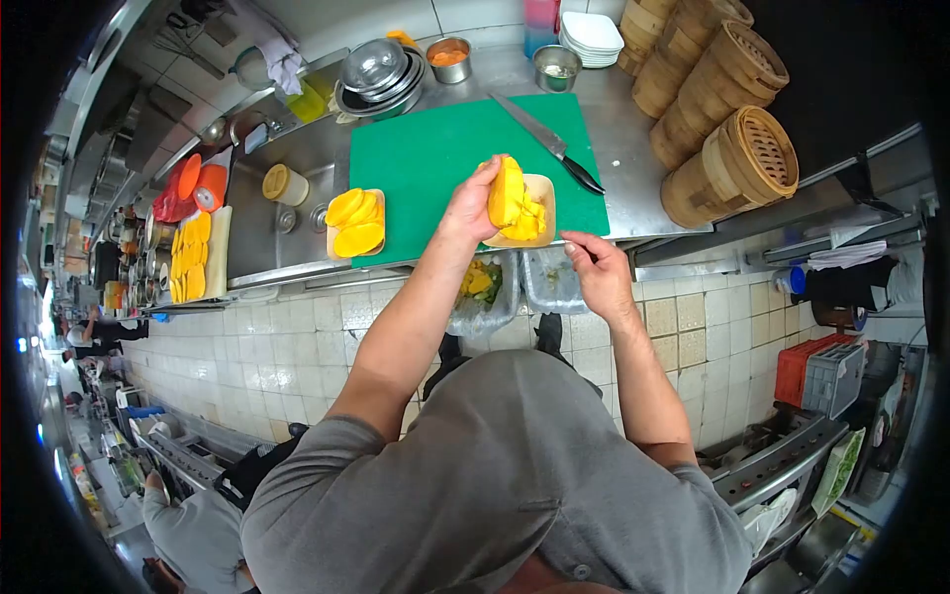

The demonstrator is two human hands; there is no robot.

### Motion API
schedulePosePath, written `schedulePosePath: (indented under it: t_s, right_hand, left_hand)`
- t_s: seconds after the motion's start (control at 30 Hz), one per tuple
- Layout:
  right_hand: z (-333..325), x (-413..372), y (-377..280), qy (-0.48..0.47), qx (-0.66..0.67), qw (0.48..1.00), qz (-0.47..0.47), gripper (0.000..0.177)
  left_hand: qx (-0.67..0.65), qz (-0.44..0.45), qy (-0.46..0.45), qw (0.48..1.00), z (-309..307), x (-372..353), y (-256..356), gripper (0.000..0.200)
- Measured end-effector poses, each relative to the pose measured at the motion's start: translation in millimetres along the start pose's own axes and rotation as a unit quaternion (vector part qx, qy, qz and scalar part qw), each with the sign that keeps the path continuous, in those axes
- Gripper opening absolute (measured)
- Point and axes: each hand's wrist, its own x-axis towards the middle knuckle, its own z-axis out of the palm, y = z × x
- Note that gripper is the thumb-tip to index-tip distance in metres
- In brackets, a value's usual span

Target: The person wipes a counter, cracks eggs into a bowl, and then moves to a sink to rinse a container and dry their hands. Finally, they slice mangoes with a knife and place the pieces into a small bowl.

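On the green cutting board sits a tray; the left hand grasps mango there. The right hand curls, any grip unclear.

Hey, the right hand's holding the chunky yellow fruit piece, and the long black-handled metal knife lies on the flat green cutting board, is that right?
Not quite: the head view shows the left hand, not the right hand, holding the chunky yellow fruit piece. The long black-handled metal knife does lie on the flat green cutting board.
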Motion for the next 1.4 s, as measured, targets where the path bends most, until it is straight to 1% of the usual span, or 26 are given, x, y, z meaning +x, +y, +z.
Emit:
schedulePosePath:
  t_s: [0.03,0.1,0.2,0.4,0.5,0.53,0.6,0.63,0.7,0.8,0.83,0.9,0.93,1.0,1.07,1.13,1.23,1.33,1.4]
  right_hand:
    - [3,-2,1,0.010,-0.013,0.999,-0.038,0.019]
    - [8,-3,1,0.030,-0.040,0.992,-0.116,0.019]
    - [10,-5,-14,0.018,-0.077,0.993,-0.087,0.019]
    - [9,3,-12,0.057,-0.228,0.957,-0.169,0.025]
    - [15,10,-5,0.090,-0.251,0.938,-0.222,0.027]
    - [16,9,-4,0.103,-0.277,0.927,-0.232,0.027]
    - [20,6,-9,0.125,-0.327,0.902,-0.252,0.027]
    - [20,7,-9,0.122,-0.327,0.904,-0.248,0.026]
    - [22,10,-8,0.114,-0.327,0.907,-0.240,0.025]
    - [27,23,6,0.084,-0.235,0.948,-0.200,0.022]
    - [28,27,11,0.082,-0.238,0.947,-0.201,0.022]
    - [29,32,13,0.078,-0.243,0.945,-0.206,0.020]
    - [30,33,13,0.072,-0.236,0.951,-0.187,0.020]
    - [31,34,6,0.063,-0.221,0.962,-0.148,0.019]
    - [28,37,-1,0.044,-0.227,0.965,-0.126,0.019]
    - [26,40,-4,0.024,-0.235,0.965,-0.114,0.018]
    - [25,45,-6,0.000,-0.258,0.959,-0.116,0.016]
    - [27,50,-8,-0.004,-0.274,0.952,-0.140,0.017]
    - [30,52,-5,-0.006,-0.264,0.950,-0.165,0.017]
  left_hand:
    - [0.024,0.010,0.010,1.000,-9,6,-2,0.032]
    - [0.028,-0.008,0.036,0.999,5,1,-1,0.029]
    - [0.046,-0.012,0.059,0.997,7,0,-5,0.030]
    - [0.101,-0.018,0.068,0.992,0,-5,-8,0.034]
    - [0.122,-0.034,0.055,0.990,-8,-3,-7,0.036]
    - [0.128,-0.041,0.047,0.990,-11,-2,-6,0.036]
    - [0.178,-0.046,0.070,0.980,-4,-5,-3,0.035]
    - [0.203,-0.048,0.081,0.975,0,-7,-2,0.035]
    - [0.187,-0.048,0.061,0.979,0,-10,-1,0.034]
    - [0.158,-0.048,0.012,0.986,-10,-9,-8,0.034]
    - [0.147,-0.047,-0.008,0.988,-15,-7,-11,0.035]
    - [0.114,-0.075,-0.024,0.990,-22,-2,-12,0.043]
    - [0.097,-0.090,-0.031,0.991,-26,1,-12,0.047]
    - [0.023,-0.138,-0.062,0.988,-1,-28,4,0.053]
    - [-0.013,-0.156,-0.128,0.979,0,-44,11,0.058]
    - [-0.012,-0.140,-0.229,0.963,-22,-42,6,0.064]
    - [0.175,-0.071,-0.151,0.970,-35,-40,1,0.073]
    - [0.203,-0.064,-0.121,0.970,-27,-40,2,0.086]
    - [0.183,-0.067,-0.124,0.973,-33,-37,-2,0.084]
